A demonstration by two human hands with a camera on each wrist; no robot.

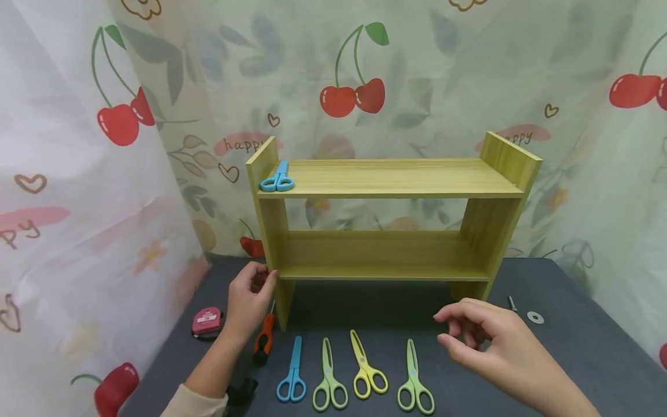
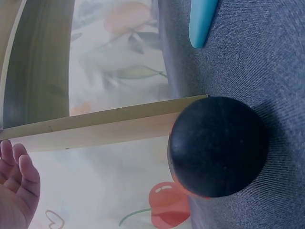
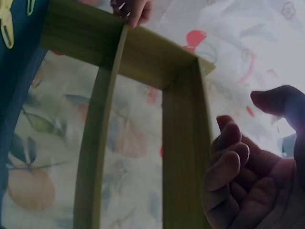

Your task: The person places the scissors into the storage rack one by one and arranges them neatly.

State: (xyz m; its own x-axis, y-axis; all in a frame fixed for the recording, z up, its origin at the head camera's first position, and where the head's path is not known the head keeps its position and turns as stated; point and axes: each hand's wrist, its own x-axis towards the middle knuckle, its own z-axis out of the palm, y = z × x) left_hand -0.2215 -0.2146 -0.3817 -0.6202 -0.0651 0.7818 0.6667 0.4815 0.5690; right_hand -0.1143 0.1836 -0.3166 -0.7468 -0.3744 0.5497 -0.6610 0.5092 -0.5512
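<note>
Head: wooden shelf (image 1: pixel 391 178), 1, on table (image 1: pixel 568 353); left hand (image 1: pixel 249 298) touching its left panel, grip indeterminable; right hand (image 1: pixel 487 330), fingers loosely curved, holding nothing; scissors (image 1: pixel 294 376), 4, in front; black object (image 1: pixel 242 395), cut off, unidentified.
Left wrist: screwdriver (image 2: pixel 219 147) end hides panel's foot.
Right wrist: shelf cropped, right hand shadowed.

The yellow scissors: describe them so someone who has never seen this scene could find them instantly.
Start at the wooden shelf standing on the dark table. In front of it, the yellow scissors lie between two pairs of green scissors, blades towards the shelf. They are the only yellow pair; the other scissors are green or blue.
</note>
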